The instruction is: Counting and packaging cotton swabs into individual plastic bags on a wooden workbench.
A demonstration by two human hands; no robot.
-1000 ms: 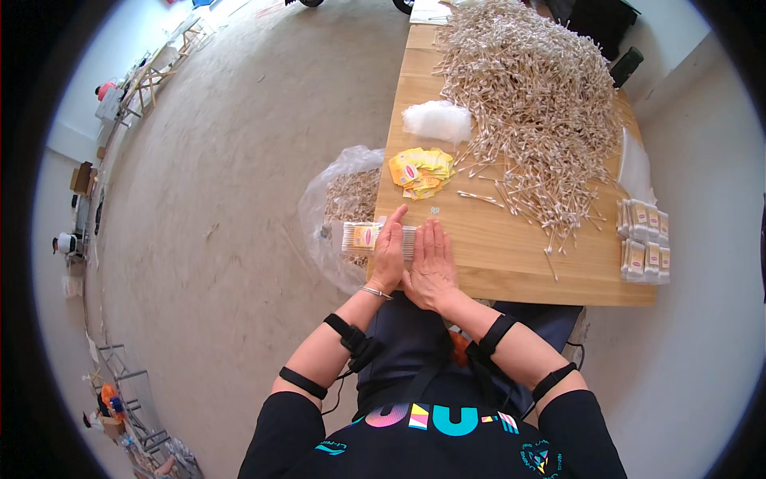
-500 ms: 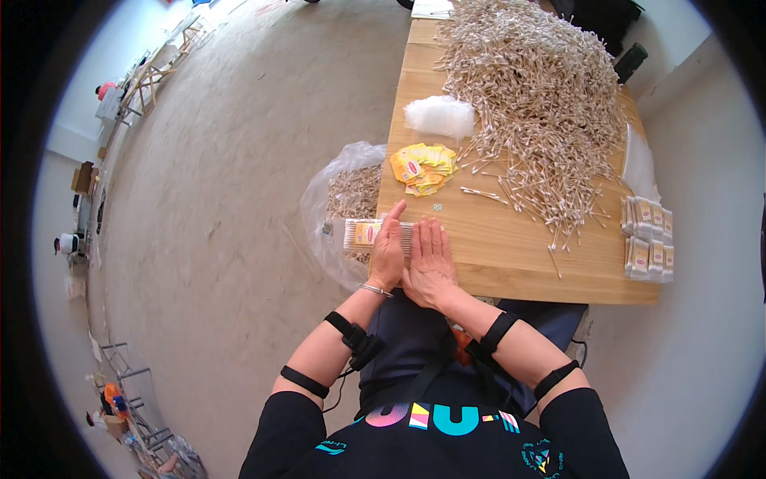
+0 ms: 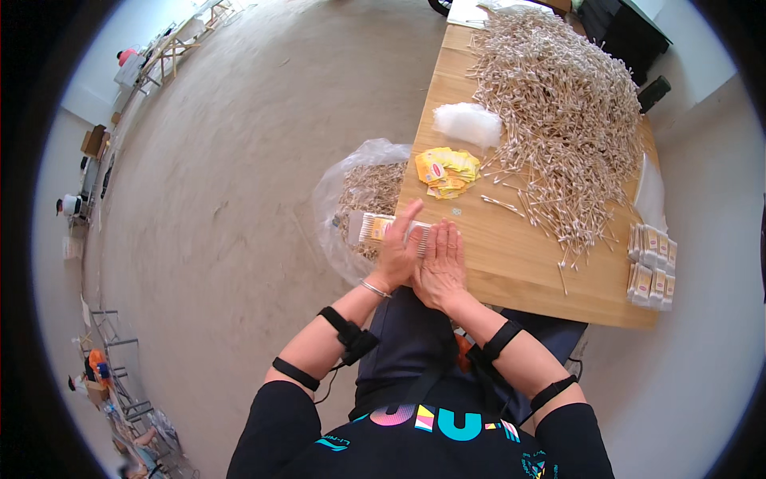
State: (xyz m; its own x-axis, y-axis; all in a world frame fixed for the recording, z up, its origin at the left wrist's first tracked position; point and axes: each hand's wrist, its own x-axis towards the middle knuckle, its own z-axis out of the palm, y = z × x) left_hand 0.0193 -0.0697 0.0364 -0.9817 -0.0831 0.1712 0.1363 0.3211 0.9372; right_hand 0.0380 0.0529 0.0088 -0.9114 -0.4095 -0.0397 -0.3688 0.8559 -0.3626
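At the table's left edge, my left hand [image 3: 396, 251] is closed over a flat clear pack of cotton swabs [image 3: 373, 228] with a yellow card in it. One end of the pack juts past the edge, above an open plastic bag [image 3: 329, 194] of loose swabs. My right hand [image 3: 441, 267] lies flat beside the left, fingers straight and together, against the pack's other end. Just beyond them is a pile of yellow cards [image 3: 447, 172]. A stack of clear plastic sleeves [image 3: 467, 124] lies behind the cards.
A large heap of loose cotton swabs [image 3: 558, 128] covers the far right of the wooden table [image 3: 511, 267]. Several filled packs [image 3: 653, 267] stand in two groups by the right edge, near the wall. A dark cylindrical object [image 3: 654, 93] is beyond the heap.
The whole view has shifted, so the table sits further right and slightly lower. Both hands keep nearly the same hold on the pack, the left thumb sticking out a little more.
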